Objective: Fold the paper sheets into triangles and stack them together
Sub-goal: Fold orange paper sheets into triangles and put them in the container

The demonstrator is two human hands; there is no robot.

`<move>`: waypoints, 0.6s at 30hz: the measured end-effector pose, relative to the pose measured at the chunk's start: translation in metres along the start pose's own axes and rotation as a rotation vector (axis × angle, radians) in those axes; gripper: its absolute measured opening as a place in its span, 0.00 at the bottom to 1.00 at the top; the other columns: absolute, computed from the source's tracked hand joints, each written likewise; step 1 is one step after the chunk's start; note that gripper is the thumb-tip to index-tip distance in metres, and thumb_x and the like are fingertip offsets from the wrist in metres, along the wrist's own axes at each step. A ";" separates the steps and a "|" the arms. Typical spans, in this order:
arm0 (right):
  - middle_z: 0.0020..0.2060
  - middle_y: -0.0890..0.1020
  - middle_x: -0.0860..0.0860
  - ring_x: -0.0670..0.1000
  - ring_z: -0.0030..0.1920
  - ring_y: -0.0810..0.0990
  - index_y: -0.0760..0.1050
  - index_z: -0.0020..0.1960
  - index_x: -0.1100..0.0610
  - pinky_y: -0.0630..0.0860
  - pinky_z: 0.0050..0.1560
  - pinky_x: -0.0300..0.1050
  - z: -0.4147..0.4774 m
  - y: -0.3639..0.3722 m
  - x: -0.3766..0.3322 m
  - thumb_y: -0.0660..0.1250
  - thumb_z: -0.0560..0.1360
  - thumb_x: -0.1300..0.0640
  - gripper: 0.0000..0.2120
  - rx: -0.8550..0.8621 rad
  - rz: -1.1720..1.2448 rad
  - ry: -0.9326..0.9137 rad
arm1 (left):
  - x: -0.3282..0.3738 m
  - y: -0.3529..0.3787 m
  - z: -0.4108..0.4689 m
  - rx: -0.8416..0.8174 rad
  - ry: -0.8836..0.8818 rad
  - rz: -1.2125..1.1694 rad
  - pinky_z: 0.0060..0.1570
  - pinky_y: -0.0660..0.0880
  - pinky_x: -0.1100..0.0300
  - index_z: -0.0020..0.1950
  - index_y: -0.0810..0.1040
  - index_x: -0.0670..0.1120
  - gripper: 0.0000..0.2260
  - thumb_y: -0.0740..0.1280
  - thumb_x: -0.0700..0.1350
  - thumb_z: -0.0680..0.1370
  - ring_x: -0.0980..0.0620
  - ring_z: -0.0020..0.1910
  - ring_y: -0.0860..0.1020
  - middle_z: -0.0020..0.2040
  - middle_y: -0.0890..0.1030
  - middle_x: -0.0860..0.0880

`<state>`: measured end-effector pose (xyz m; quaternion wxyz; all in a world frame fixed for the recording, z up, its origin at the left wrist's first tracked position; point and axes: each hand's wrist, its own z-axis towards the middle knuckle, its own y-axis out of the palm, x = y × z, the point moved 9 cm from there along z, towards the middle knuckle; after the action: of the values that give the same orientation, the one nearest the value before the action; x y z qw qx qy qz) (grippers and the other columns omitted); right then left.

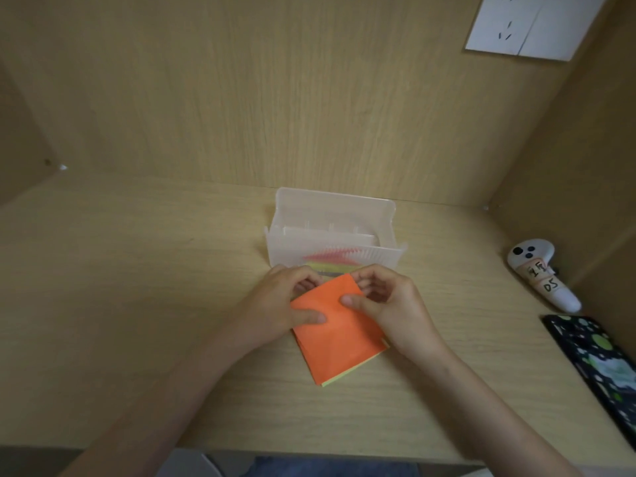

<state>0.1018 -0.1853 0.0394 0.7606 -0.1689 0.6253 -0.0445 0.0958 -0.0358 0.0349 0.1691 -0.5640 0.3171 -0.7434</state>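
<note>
An orange paper sheet (339, 333) lies on top of a small stack of sheets on the wooden desk, with a pale yellow sheet's edge (347, 375) showing under it. The orange sheet's far part is lifted and bent toward me. My left hand (282, 306) holds its left edge, thumb pressed on top. My right hand (389, 304) pinches its upper right corner between thumb and fingers. Behind the hands stands a clear plastic box (335, 232) with coloured paper pieces inside, seen blurred through its front wall.
A white game controller (540, 270) with a handwritten label lies at the right by the side wall. A black patterned phone or case (599, 370) lies at the desk's right edge. A white wall socket (530, 24) is on the back panel.
</note>
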 end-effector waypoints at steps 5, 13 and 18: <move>0.37 0.81 0.52 0.43 0.35 0.77 0.77 0.46 0.57 0.75 0.41 0.33 0.003 -0.006 -0.014 0.73 0.66 0.70 0.14 0.027 0.199 -0.023 | 0.011 -0.005 0.002 0.006 -0.050 -0.312 0.40 0.72 0.72 0.45 0.79 0.53 0.11 0.75 0.41 0.69 0.65 0.39 0.78 0.41 0.82 0.56; 0.64 0.73 0.46 0.41 0.66 0.67 0.80 0.53 0.52 0.59 0.66 0.32 -0.012 -0.002 -0.051 0.65 0.71 0.70 0.18 -0.065 -0.210 -0.321 | 0.002 -0.005 0.003 0.051 -0.133 -0.518 0.38 0.75 0.63 0.44 0.80 0.47 0.09 0.74 0.36 0.69 0.56 0.37 0.80 0.39 0.84 0.48; 0.74 0.57 0.46 0.43 0.73 0.50 0.78 0.59 0.46 0.45 0.69 0.29 -0.026 0.016 -0.044 0.61 0.63 0.67 0.29 -0.338 -0.440 -0.378 | -0.003 -0.007 0.005 0.060 -0.189 -0.622 0.34 0.76 0.68 0.44 0.78 0.46 0.08 0.71 0.34 0.71 0.59 0.32 0.80 0.32 0.84 0.52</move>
<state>0.0655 -0.1634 0.0712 0.7965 -0.4291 0.4200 -0.0712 0.1018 -0.0301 0.0375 -0.0210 -0.6952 0.0902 -0.7128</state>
